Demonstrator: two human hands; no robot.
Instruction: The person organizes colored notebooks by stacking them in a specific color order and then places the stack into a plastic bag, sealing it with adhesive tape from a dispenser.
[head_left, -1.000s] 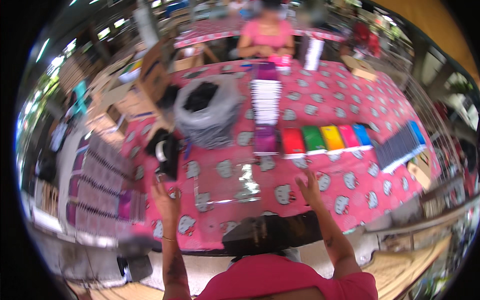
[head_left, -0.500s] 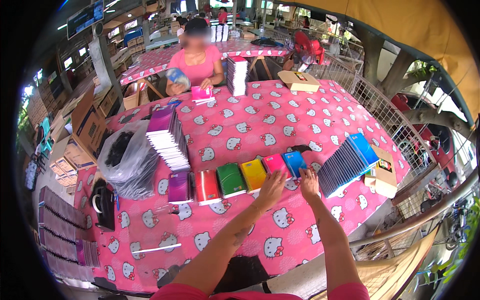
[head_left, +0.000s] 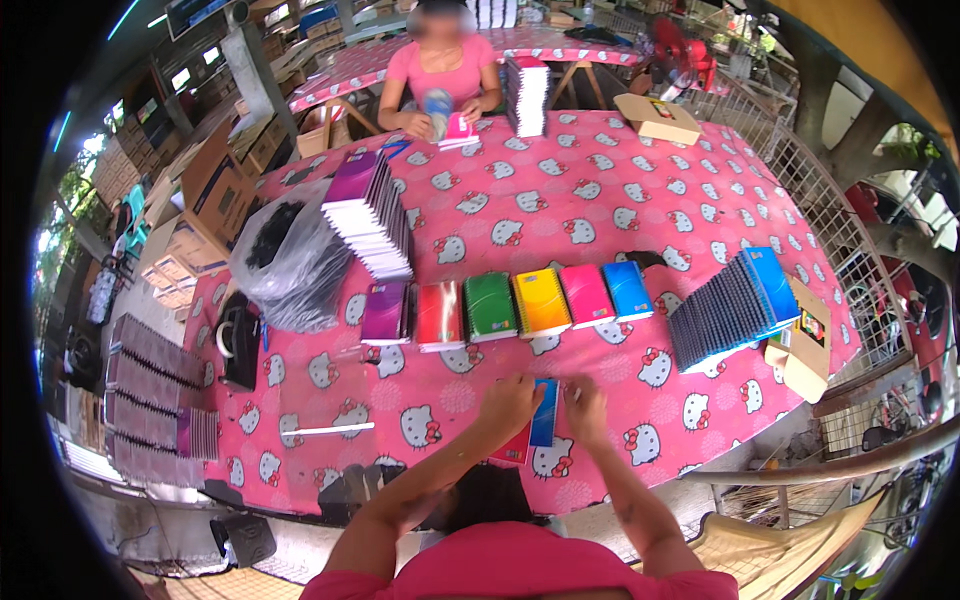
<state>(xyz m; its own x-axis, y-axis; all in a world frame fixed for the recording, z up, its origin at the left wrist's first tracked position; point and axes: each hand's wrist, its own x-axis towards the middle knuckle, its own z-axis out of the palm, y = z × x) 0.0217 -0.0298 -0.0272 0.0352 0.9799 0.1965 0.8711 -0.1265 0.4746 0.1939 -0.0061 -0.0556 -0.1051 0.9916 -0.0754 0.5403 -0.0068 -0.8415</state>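
Observation:
Close to my body, my left hand (head_left: 512,404) is closed at the left edge of a small blue notebook (head_left: 544,418). A reddish-pink notebook (head_left: 514,447) shows partly from under that hand. Just right of the blue cover is my right hand (head_left: 583,406), its fingers curled and blurred; whether it touches the notebook is unclear. Beyond both hands, a row of spiral notebooks runs from a purple stack (head_left: 386,312) through red (head_left: 438,315), green (head_left: 490,306), yellow (head_left: 542,302) and pink (head_left: 587,295) to blue (head_left: 627,290).
A leaning blue notebook stack (head_left: 725,310) is at right, beside an open carton (head_left: 803,350). At left are a tall purple-topped stack (head_left: 370,215), a plastic bag (head_left: 290,270), a tape dispenser (head_left: 238,340) and a white strip (head_left: 328,429). A co-worker (head_left: 443,75) handles notebooks across the table.
Both hands have drawn back toward me from the pink and blue end of the row. A blue and a reddish-pink notebook now show at my hands. The view has shifted downward.

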